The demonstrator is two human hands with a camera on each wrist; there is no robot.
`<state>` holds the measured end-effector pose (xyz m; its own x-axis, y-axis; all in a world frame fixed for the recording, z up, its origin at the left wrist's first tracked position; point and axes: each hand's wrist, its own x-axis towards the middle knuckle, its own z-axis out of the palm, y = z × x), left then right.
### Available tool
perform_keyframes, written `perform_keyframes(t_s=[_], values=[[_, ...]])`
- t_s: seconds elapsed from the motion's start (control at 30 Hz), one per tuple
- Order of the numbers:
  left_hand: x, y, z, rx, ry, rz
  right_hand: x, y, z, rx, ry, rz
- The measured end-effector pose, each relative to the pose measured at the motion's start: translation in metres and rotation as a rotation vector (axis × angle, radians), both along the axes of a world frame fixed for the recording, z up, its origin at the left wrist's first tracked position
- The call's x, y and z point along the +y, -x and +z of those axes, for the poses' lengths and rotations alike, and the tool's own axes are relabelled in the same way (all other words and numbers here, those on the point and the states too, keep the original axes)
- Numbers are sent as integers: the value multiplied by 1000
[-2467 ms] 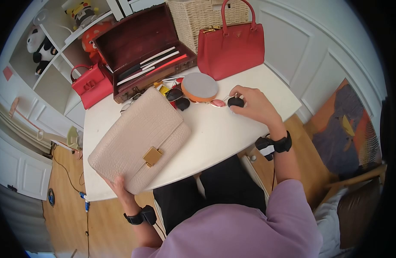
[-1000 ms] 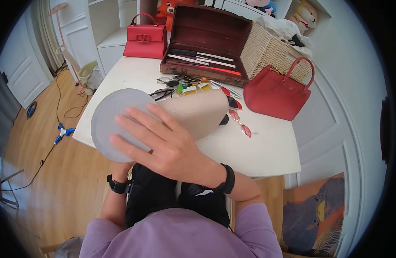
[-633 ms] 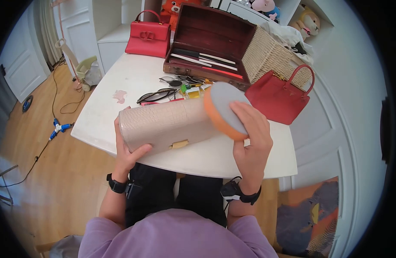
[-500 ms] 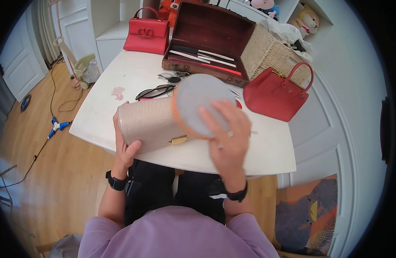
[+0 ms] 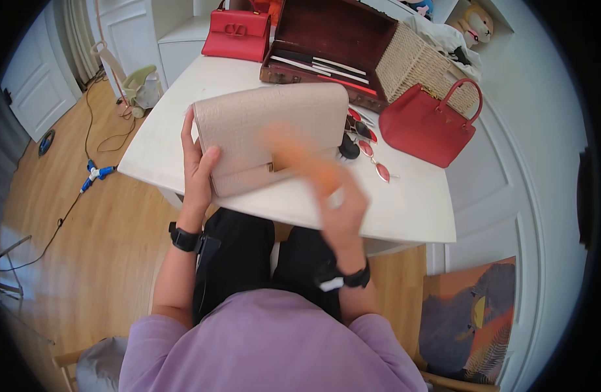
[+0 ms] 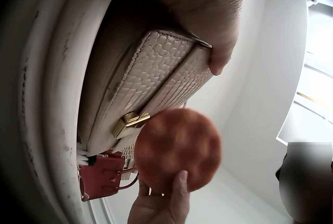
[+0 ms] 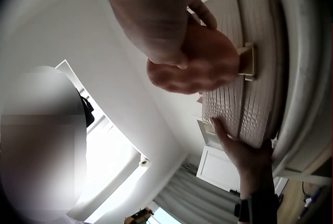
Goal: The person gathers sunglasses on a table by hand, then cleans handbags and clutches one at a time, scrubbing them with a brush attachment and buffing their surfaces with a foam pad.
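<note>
Newly tipped edge-on, the soft-looking sponge [image 6: 174, 143] suits the rim pinch of the right hand [image 5: 346, 212]; the left hand [image 5: 197, 176] grips the stiff-looking bag [image 5: 248, 124] by its end.

White table [image 5: 411, 209] with red handbags [image 5: 426, 127], suitcase [image 5: 336, 32], sunglasses [image 5: 382, 172] (some pink-lensed).

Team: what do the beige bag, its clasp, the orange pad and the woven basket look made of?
Beige bag: leather or imitation, slightly glossy; scale-like embossed grain.
Clasp: likely gold-toned metal, polished; bright highlights.
Orange pad: probably foam, matte; dimpled face, though blurred.
Woven basket: plant fibre or lookalike cord, matte; interlaced cream strands.
</note>
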<state>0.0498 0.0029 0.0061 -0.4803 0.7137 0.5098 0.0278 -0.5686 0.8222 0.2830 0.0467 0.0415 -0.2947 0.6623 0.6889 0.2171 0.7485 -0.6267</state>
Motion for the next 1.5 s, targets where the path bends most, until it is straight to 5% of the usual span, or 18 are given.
perform_keyframes(t_s=[0.13,0.2,0.37,0.43,0.5,0.63,0.73,0.8,0.93,1.03,1.23,1.4,1.47,1.5], values=[[2,4,-1,-39,-1,44,39,-13,4,231,-141,-313],[6,6,-4,-61,20,36,28,-5,-2,-82,-380,-302],[16,13,-5,-211,16,-44,-32,16,-26,-249,-354,-37],[19,15,-5,-183,15,-51,-42,22,-24,-117,-303,263],[16,14,-7,-155,5,-53,-44,24,-16,-137,-323,262],[12,9,-4,-203,1,-47,-4,6,-14,65,194,31],[19,15,-14,-189,-14,-41,33,-26,-6,179,87,-132],[20,16,-11,-173,-43,-24,36,-37,0,142,-181,-483],[11,9,-6,-170,-13,-17,-9,7,-11,286,154,208],[7,8,-6,-163,-29,-18,-27,26,-20,7,145,327],[5,16,-11,-157,39,-24,22,-30,-6,77,-50,-398],[14,18,-22,-171,14,-55,-17,-16,11,467,197,0],[17,19,-22,-282,51,-106,-35,-5,-8,216,308,222],[18,20,-22,-349,64,-135,-31,10,-14,50,67,443]])
